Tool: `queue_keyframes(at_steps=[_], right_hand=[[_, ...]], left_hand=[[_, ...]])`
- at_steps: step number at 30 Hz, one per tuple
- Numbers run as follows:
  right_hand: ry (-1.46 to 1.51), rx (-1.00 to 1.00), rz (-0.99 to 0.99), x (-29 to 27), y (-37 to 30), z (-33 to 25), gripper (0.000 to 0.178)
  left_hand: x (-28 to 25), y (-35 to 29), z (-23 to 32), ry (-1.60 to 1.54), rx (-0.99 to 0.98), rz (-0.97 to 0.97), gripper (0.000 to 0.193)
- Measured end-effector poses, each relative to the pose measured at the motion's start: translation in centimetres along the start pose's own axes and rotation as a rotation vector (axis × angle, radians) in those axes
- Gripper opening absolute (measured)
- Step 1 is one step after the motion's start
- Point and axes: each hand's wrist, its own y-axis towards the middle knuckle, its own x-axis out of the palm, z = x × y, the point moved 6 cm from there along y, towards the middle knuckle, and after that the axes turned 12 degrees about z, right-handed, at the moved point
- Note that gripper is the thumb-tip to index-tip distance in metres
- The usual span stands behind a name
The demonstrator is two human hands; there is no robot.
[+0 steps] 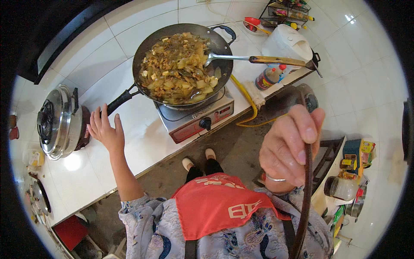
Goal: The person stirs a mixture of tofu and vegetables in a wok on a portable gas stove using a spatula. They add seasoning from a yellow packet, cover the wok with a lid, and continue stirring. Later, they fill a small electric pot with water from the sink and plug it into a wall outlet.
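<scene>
My left hand (107,131) is over the counter with its fingers spread, at the end of the wok's long black handle (121,100). It overlaps the handle's tip; whether it touches is not clear. My right hand (286,146), raised close to view, grips dark brown chopsticks (308,185) that run down past the lower edge; one or two, I cannot tell. The black wok (168,29) sits on a portable gas stove (196,118) with a black knob. In it lies a brownish braise (177,64) with pale cubes. A wood-handled metal spatula (233,57) rests in the food, its handle pointing right.
A lidded steel pot (64,123) stands at the left. Right of the wok are a dark sauce bottle (268,78), a white appliance (288,45) and a rack of bottles (289,13). A yellow hose (246,93) hangs over the counter edge. Jars (345,185) crowd the far right.
</scene>
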Motion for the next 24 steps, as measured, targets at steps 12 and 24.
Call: queue_keyframes(at_steps=[12, 24], right_hand=[[-0.066, 0.012, 0.142, -4.7, 0.3, -0.9, 0.041], [-0.75, -0.528, 0.498, -11.6, 0.3, -6.1, 0.041]], left_hand=[[-0.4, -0.3, -0.6, -0.049, -0.003, -0.011, 0.048], [-1.5, 0.8, -0.1, -0.105, -0.02, -0.092, 0.048]])
